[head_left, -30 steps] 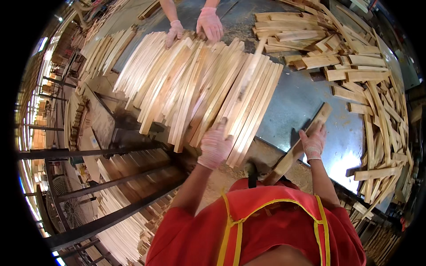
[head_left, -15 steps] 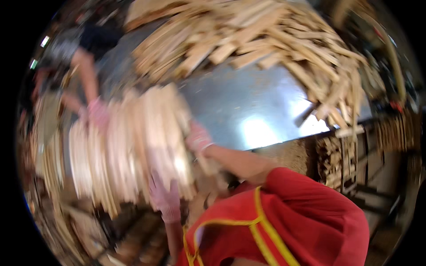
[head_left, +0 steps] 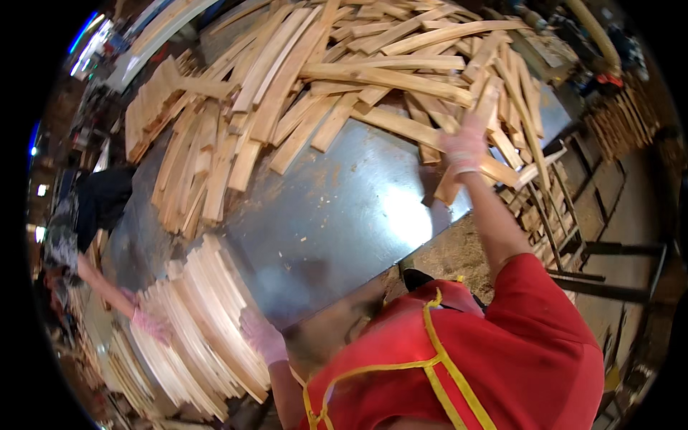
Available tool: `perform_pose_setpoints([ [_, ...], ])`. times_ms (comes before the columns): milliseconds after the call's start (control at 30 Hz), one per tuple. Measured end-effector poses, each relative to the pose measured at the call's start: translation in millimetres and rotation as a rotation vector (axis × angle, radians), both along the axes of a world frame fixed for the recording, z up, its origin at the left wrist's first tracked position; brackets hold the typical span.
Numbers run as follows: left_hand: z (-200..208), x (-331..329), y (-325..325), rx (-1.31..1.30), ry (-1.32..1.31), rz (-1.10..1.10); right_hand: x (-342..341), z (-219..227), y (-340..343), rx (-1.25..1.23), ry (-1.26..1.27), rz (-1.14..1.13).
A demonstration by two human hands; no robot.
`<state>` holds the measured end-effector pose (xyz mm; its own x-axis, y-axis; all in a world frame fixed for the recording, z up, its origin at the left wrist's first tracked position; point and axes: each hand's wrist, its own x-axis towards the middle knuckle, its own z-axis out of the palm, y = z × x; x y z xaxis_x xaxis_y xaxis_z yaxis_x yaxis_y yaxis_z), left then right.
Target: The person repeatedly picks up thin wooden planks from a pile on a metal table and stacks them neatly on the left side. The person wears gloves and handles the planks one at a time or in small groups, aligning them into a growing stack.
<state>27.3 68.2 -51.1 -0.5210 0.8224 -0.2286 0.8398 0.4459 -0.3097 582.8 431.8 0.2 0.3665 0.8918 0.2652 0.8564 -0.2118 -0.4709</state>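
Observation:
My left hand point(head_left: 264, 335), in a pale pink glove, rests against the right side of a row of wooden slats point(head_left: 204, 308) standing close together on edge. Its fingers lie extended along the outermost slat. My right arm reaches far out to the right side of a loose pile of slats point(head_left: 401, 79). There my gloved right hand point(head_left: 466, 147) is closed over a short wooden slat point(head_left: 448, 188), which shows on both sides of the hand; the fingertips are partly hidden.
A co-worker's gloved hand point(head_left: 150, 326) touches the left side of the slat row. Beneath everything is a shiny metal table point(head_left: 322, 229) with scattered chips. A metal rack point(head_left: 623, 251) and stacked boards point(head_left: 622, 125) stand at the right.
My right hand has left the slat row and moved right to the loose pile, onto a slat. My left hand stays by the row, which now appears lower in view.

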Motion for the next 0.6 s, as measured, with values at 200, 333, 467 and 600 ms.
perform_pose_setpoints([
  [200, 46.0, 45.1, 51.4, -0.069, 0.107, 0.053, 58.0, -41.5, -11.8, 0.040, 0.673, -0.204],
  [333, 69.1, 111.3, 76.6, 0.214, -0.403, -0.083, -48.5, 12.8, -91.0, -0.013, 1.352, 0.036],
  [467, 115.6, 207.6, 134.5, 0.231, -0.998, -0.270, -153.2, -33.0, -158.4, -0.383, 1.653, 0.287],
  [600, 4.9, 168.1, 106.1, 0.609, -1.284, 0.183, -209.6, -6.0, -178.0, -0.768, 1.405, 0.754],
])
